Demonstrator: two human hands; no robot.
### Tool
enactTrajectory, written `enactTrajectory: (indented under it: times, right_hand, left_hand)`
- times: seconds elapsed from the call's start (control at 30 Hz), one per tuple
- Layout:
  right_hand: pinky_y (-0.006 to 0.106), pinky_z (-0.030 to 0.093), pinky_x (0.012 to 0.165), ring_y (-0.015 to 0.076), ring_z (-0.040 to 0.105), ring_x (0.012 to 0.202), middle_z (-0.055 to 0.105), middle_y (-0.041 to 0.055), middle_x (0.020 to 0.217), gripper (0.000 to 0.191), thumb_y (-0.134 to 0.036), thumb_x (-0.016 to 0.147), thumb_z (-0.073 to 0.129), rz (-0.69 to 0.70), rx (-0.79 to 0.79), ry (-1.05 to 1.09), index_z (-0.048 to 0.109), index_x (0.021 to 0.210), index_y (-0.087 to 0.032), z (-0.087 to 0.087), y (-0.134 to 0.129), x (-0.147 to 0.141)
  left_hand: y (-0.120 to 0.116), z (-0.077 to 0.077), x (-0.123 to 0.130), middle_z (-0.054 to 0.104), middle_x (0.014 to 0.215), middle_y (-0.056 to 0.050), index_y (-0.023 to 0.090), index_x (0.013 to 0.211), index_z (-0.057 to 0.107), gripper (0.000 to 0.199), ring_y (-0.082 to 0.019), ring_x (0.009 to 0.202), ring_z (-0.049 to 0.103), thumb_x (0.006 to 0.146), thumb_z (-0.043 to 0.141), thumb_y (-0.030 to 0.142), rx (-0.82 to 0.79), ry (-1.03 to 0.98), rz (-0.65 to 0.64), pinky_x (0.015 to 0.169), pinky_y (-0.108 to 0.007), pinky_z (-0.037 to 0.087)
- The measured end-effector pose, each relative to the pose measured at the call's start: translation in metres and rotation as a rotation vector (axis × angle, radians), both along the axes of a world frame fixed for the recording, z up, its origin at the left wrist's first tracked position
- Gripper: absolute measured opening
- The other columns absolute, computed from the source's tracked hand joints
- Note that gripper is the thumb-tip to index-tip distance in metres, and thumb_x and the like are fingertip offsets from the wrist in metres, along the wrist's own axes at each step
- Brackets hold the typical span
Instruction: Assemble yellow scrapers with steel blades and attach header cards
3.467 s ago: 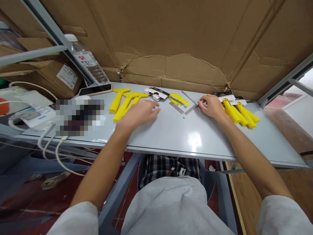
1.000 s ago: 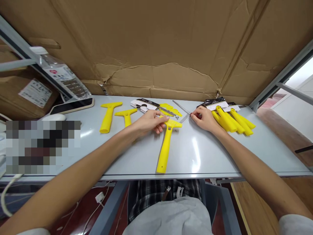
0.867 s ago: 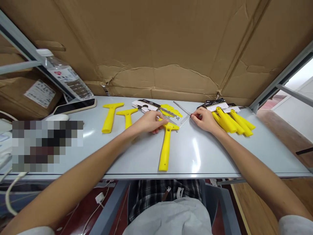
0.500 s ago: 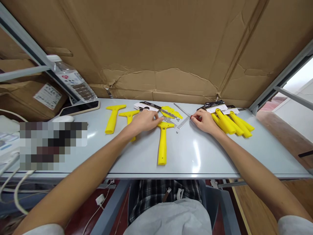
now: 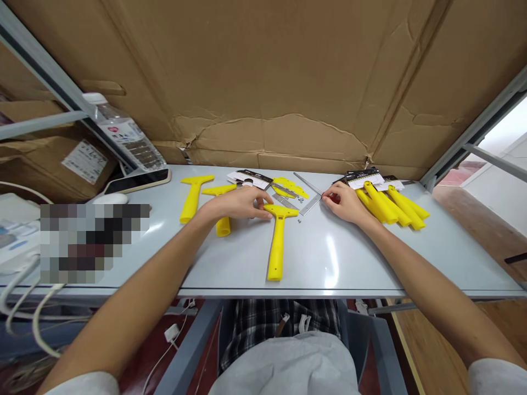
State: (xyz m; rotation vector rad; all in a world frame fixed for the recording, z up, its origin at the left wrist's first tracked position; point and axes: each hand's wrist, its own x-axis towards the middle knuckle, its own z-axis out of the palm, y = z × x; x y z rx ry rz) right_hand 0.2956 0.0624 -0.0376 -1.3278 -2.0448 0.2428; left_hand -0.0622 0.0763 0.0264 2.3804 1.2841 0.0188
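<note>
My left hand (image 5: 247,203) is at the left end of the head of a yellow scraper handle (image 5: 276,247), its fingers closed around that end. My right hand (image 5: 340,200) pinches a small red-handled tool (image 5: 332,198), mostly hidden by the fingers. Metal blades (image 5: 309,204) lie between my hands, beside yellow plastic pieces (image 5: 290,187) and small screws (image 5: 300,199). One more screw (image 5: 300,221) rests right of the scraper head. Two other yellow handles (image 5: 190,200) are at the left, one partly behind my left hand.
Several yellow handles (image 5: 397,208) and black-and-white cards (image 5: 362,178) are piled at the right. A phone (image 5: 138,181), a tilted bottle (image 5: 127,137) and white cables (image 5: 39,312) are at the left. Cardboard (image 5: 263,82) stands behind the table (image 5: 329,263).
My left hand has shifted down and left, off the top of the scraper head to its end. The middle handle has tilted slightly and moved a little right. My right hand has hardly moved.
</note>
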Motion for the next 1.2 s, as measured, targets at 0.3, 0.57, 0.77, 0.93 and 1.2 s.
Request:
enactTrajectory:
  times: [0.3, 0.57, 0.77, 0.93, 1.2]
  right_hand:
    - [0.04, 0.054, 0.085, 0.0224, 0.065, 0.089, 0.069, 0.0098, 0.108, 0.019, -0.034, 0.096, 0.066, 0.011, 0.0, -0.003, 0.081, 0.097, -0.022, -0.001, 0.0, 0.001]
    - [0.045, 0.055, 0.097, 0.025, 0.066, 0.098, 0.067, 0.0112, 0.114, 0.022, -0.036, 0.098, 0.065, 0.03, 0.008, -0.04, 0.081, 0.103, -0.022, -0.001, 0.0, 0.004]
    - [0.066, 0.045, 0.107, 0.0416, 0.052, 0.133, 0.052, 0.0153, 0.161, 0.041, -0.03, 0.106, 0.054, 0.044, 0.127, -0.408, 0.076, 0.14, -0.036, 0.0, -0.009, -0.004]
    - [0.065, 0.038, 0.106, 0.0426, 0.044, 0.143, 0.061, 0.0124, 0.155, 0.034, -0.032, 0.11, 0.052, 0.1, 0.167, -0.565, 0.083, 0.121, -0.036, 0.007, -0.013, -0.011]
    - [0.053, 0.036, 0.1, 0.0345, 0.053, 0.135, 0.073, 0.0143, 0.133, 0.032, -0.026, 0.112, 0.049, 0.186, 0.247, -0.56, 0.08, 0.11, -0.026, 0.012, -0.013, -0.016]
  left_hand:
    - [-0.001, -0.01, 0.011, 0.079, 0.108, -0.011, 0.023, 0.12, 0.078, 0.048, -0.03, 0.103, 0.069, 0.09, 0.072, 0.06, 0.072, 0.009, 0.064, 0.087, -0.037, 0.047]
    - [-0.001, -0.012, 0.009, 0.078, 0.108, -0.01, 0.024, 0.122, 0.077, 0.049, -0.03, 0.103, 0.068, 0.089, 0.073, 0.059, 0.067, -0.016, 0.059, 0.088, -0.037, 0.047]
    - [0.001, -0.015, 0.009, 0.078, 0.107, -0.009, 0.024, 0.124, 0.076, 0.049, -0.03, 0.104, 0.068, 0.089, 0.073, 0.059, 0.079, -0.004, 0.058, 0.087, -0.037, 0.047]
    - [0.0, -0.014, 0.011, 0.078, 0.105, -0.009, 0.025, 0.124, 0.075, 0.047, -0.029, 0.101, 0.068, 0.09, 0.072, 0.057, 0.077, 0.012, 0.056, 0.084, -0.036, 0.045]
    - [-0.002, -0.01, 0.013, 0.078, 0.104, -0.009, 0.022, 0.121, 0.077, 0.046, -0.028, 0.096, 0.069, 0.088, 0.074, 0.054, 0.065, -0.001, 0.071, 0.081, -0.035, 0.046]
